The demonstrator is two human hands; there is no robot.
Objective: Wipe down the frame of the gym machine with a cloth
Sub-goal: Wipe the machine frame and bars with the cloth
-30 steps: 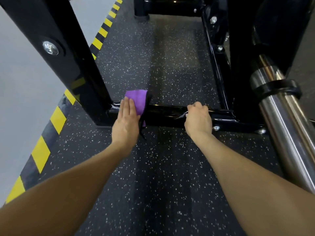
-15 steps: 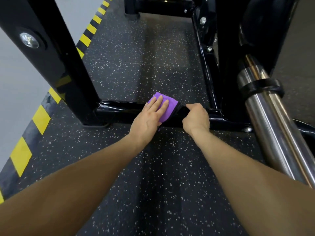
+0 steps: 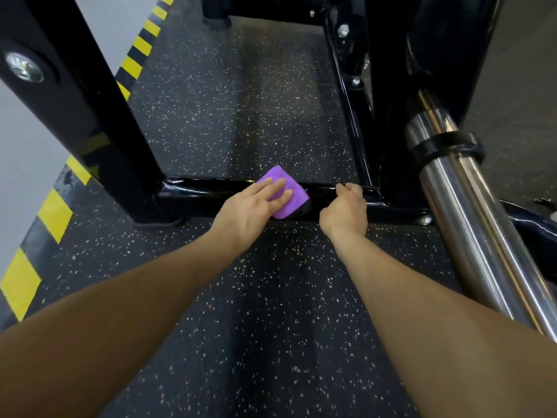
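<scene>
You see a soft purple cloth (image 3: 287, 191) on the frame's glossy black-painted metal bar (image 3: 211, 191), a polished chrome tube (image 3: 464, 212), and matt speckled rubber flooring (image 3: 271, 312).

Both forearms were bare, with no sleeves in view. The left hand (image 3: 251, 211) and the right hand (image 3: 345, 212) wore no gloves, rings or watch.

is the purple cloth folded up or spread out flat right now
Folded: the purple cloth is a compact square pad under the left hand on the black bottom bar.
</scene>
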